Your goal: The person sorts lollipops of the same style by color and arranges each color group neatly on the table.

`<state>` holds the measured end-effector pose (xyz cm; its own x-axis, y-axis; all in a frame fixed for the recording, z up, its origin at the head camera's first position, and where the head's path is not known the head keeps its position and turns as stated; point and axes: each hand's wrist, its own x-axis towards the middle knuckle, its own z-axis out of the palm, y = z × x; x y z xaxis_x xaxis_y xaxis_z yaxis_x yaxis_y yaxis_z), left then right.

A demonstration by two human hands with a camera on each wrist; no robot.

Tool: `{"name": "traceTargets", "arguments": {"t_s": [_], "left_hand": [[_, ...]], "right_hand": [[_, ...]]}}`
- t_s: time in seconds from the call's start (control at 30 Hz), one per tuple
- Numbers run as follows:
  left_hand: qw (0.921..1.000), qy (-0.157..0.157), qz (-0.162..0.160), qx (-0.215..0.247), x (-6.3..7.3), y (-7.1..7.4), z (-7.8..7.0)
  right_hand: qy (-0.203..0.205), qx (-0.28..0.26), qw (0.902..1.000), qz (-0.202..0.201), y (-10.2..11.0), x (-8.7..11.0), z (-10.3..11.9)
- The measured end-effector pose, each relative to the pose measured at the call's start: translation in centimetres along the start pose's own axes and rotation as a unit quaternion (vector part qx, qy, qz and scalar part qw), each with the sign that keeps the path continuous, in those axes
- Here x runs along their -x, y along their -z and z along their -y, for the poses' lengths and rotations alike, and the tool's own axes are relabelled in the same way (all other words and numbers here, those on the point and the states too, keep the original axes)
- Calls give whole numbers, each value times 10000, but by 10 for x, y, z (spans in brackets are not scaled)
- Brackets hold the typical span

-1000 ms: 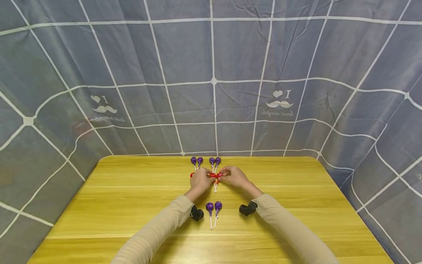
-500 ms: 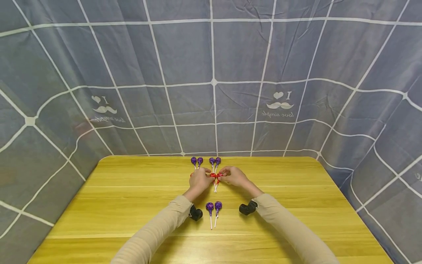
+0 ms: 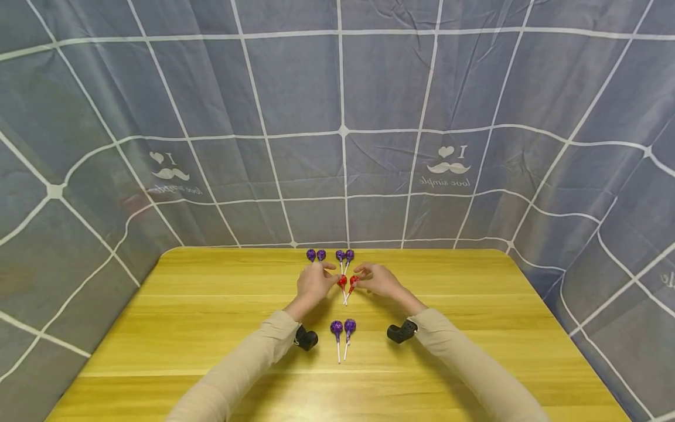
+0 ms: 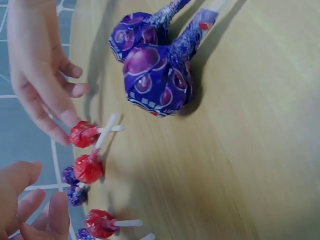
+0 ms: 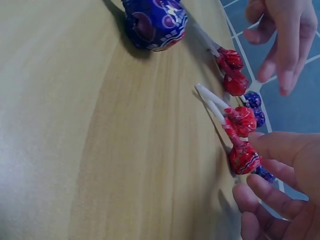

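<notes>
In the head view, two red-wrapped lollipops [image 3: 342,282] lie side by side on the table with their white sticks meeting at the lower ends. My left hand [image 3: 313,283] is just left of them, its fingers loosely spread and off the candy in the left wrist view. On the other side is my right hand [image 3: 381,280]. Its thumb and fingertips are right around the head of the right-hand red lollipop [image 5: 245,159], loosely parted rather than squeezed together. A second red pair [image 5: 235,82] shows in the right wrist view; my left hand hides it from the head camera.
Nearer me lie two purple lollipops [image 3: 336,328], sticks toward me. Two more purple pairs, one at the left [image 3: 311,255] and one at the right [image 3: 350,255], lie along the far table edge. A grey curtain [image 3: 379,164] with white lines hangs behind the wooden table [image 3: 211,346].
My left hand has let go of the left red lollipop and drawn slightly left. My right hand's fingers have loosened and shifted slightly right. Both red lollipops stay in place.
</notes>
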<state>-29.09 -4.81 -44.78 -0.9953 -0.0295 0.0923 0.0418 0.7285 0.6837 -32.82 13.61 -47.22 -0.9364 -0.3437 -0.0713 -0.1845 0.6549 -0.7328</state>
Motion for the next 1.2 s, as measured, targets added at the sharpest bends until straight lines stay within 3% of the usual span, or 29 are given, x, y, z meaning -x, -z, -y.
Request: {"name": "traceTargets", "arguments": {"t_s": [0.33,0.7,1.2], "left_hand": [[9995,-235,34,199,16,16,-3],[9989,-341,117,315,45,19,8],[9952,-246,706,632,77,16,29]], "right_hand": [[36,81,9999,-119,4,11,1],[411,140,9984,-371,3,39,0],[405,-476,9980,34,-14,78,0]]}}
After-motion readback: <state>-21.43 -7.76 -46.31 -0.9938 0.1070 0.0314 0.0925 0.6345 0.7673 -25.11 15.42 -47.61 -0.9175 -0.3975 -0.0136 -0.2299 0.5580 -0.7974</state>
